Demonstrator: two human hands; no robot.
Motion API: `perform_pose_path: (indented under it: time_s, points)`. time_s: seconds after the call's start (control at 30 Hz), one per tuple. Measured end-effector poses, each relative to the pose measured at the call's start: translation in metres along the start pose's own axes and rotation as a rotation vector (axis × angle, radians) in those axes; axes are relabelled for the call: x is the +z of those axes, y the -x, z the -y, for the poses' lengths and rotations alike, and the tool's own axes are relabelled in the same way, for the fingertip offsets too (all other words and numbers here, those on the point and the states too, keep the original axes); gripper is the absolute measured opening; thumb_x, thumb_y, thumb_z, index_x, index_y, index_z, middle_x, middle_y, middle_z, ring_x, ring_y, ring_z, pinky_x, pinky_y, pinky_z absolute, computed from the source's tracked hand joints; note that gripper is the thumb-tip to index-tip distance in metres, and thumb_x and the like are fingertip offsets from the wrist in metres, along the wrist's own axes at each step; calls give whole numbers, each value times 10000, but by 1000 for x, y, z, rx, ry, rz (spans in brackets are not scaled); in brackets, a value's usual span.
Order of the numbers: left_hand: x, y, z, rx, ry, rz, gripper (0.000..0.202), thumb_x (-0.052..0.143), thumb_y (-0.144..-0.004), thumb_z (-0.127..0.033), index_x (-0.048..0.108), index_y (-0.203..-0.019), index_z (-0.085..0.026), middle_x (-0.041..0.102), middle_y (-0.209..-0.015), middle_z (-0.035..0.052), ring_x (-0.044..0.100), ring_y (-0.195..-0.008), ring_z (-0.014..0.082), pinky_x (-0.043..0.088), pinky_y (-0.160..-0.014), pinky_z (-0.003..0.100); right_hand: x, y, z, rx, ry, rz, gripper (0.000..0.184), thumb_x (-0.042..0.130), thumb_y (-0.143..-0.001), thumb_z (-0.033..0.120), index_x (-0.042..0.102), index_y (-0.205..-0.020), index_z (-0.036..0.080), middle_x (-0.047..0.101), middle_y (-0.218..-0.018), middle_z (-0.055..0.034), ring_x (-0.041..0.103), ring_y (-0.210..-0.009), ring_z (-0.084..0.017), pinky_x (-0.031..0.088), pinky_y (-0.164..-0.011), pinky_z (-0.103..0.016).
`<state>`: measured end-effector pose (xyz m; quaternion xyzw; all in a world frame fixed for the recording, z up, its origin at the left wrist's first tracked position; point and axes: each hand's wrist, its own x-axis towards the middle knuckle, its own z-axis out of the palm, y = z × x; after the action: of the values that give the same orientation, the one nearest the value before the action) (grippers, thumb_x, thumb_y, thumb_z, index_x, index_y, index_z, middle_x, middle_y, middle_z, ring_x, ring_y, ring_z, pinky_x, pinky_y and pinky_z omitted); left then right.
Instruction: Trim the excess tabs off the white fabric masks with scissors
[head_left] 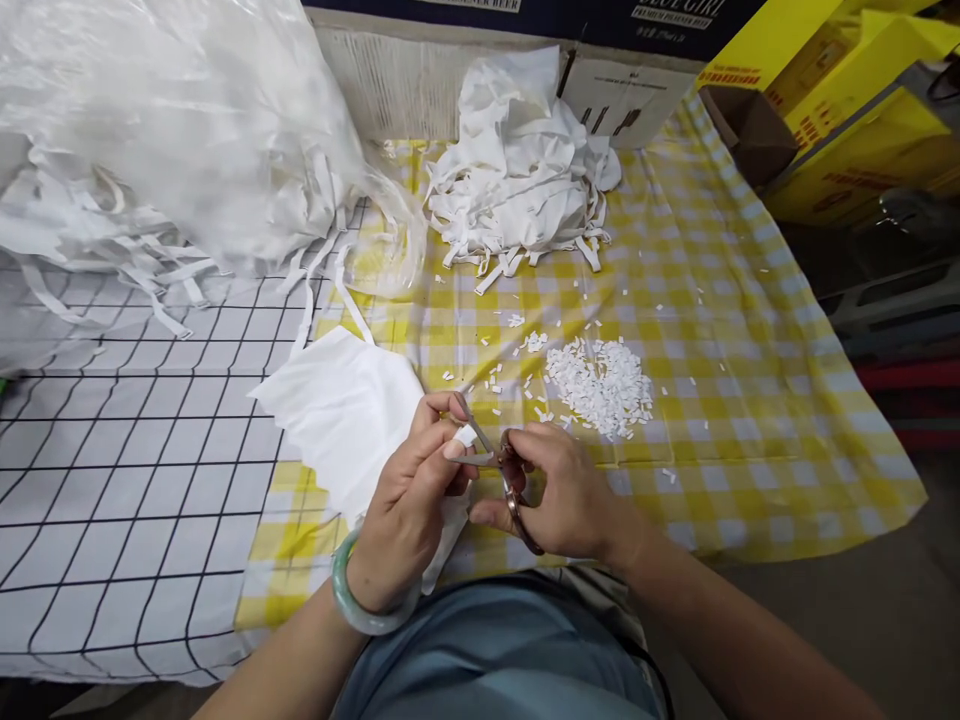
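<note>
Hands [411, 478] partly hide the scissors [506, 474] and white cloth [360, 405].

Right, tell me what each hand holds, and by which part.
The right hand holds scissors by their handles. The left hand pinches a white strip near its end; whether it joins the white cloth is hidden.

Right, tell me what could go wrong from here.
The left hand holds a white strip within the open scissors, its thumb beside a blade, so a slip might nick skin. The small white clippings lie loose near the right hand, so a careless sweep could scatter them across the checked cloth.
</note>
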<state>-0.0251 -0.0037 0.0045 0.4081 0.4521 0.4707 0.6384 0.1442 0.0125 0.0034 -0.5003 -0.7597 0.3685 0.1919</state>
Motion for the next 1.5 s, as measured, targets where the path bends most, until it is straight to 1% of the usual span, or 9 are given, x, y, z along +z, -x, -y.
perform_pose_path:
  time_s: [0.27,0.7,1.03,1.17,1.27,1.3,1.33,1.43,1.5]
  points:
    - [-2,-1,5,36,-43,46,312,450,-962,-249,560,-681,-170,420,-1101,70,431,-839,168,426,-599,220,0,-1,-2,-24,-19,-15,458,736,-718,547,438,-612,216,509,-576,28,448,-582,-132,322,-616,-280]
    - [0,-4,14,68,-40,70,326,446,-989,-274,582,-706,-188,464,-995,83,407,-1113,231,429,-786,259,-1,-2,-5,-17,-122,-30,539,672,-776,627,423,-563,199,438,-521,52,367,-515,-88,304,-544,-241]
    - [21,-34,17,76,-227,196,353,421,-994,-282,525,-672,-184,480,-951,71,457,-1050,220,419,-838,292,-10,14,-26,313,-81,-77,533,695,-749,589,426,-514,194,402,-499,46,345,-499,-90,251,-478,-236]
    - [25,-37,13,99,-348,283,368,363,-1010,-287,522,-693,-188,522,-952,88,486,-1049,219,454,-784,283,-15,24,-41,494,-305,-109,491,674,-764,600,485,-557,197,437,-474,47,379,-473,-94,299,-461,-228]
    - [3,-30,-9,223,-627,523,230,456,-983,-269,598,-822,-186,573,-1154,98,517,-1127,218,459,-945,319,-17,29,-47,462,-441,-159,417,674,-779,582,528,-701,200,527,-580,32,458,-532,-111,384,-515,-236]
    - [-10,-29,-17,268,-742,546,183,481,-972,-256,610,-859,-190,583,-1193,96,528,-1139,217,448,-987,334,-16,29,-47,423,-442,-165,397,674,-786,571,530,-755,203,538,-630,27,473,-561,-116,403,-537,-241]
    - [-24,-32,-25,313,-865,502,153,493,-963,-238,614,-880,-192,592,-1211,97,536,-1143,219,444,-1006,348,-16,28,-46,387,-427,-162,383,668,-796,563,525,-800,207,537,-670,24,482,-582,-121,416,-551,-247]
    - [-75,-60,-39,409,-1297,164,187,435,-918,-112,611,-931,-171,589,-1237,139,531,-1160,259,446,-1004,419,-11,19,-36,338,-298,-122,366,633,-818,559,511,-846,215,539,-712,10,501,-609,-140,438,-581,-275]
    - [-105,-91,-40,392,-1523,121,319,418,-810,-6,616,-1018,-146,568,-1278,173,490,-1203,313,424,-1010,494,-6,9,-24,307,-171,-123,384,653,-787,569,516,-852,216,573,-744,-13,522,-642,-163,451,-616,-305]
